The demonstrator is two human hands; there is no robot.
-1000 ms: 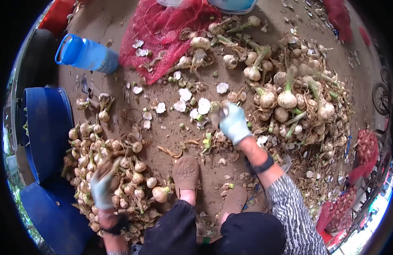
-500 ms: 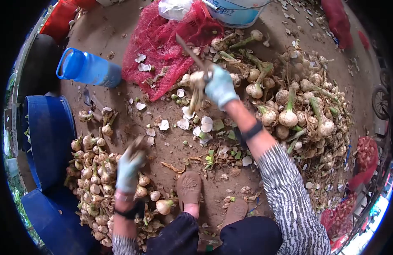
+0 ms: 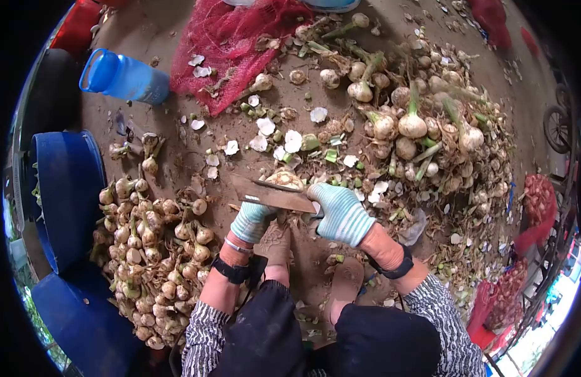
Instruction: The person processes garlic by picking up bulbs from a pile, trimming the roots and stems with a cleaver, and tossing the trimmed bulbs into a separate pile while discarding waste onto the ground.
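My right hand [image 3: 344, 213], in a striped light-blue glove, is closed round the handle of a knife [image 3: 274, 195]. Its wide, brownish blade points left, in front of my gloved left hand [image 3: 252, 220]. A garlic bulb [image 3: 284, 180] shows pale just behind the blade, at my left hand's fingers. The blade hides most of those fingers and part of the bulb. To the left of my feet lies a heap of garlic bulbs with short stems [image 3: 155, 251]. A larger heap of garlic with stalks and roots [image 3: 428, 132] spreads on the right.
A red mesh bag [image 3: 224, 56] lies ahead, beside a blue water bottle [image 3: 127, 76]. Blue tubs [image 3: 67, 195] stand along the left edge. White peel [image 3: 293, 141] and cut stem pieces litter the ground. Filled red mesh bags [image 3: 538, 204] lie at the far right.
My right hand has drawn back toward me with the knife. My left hand has left the left heap and moved right. Both hands now meet at the garlic bulb above my feet.
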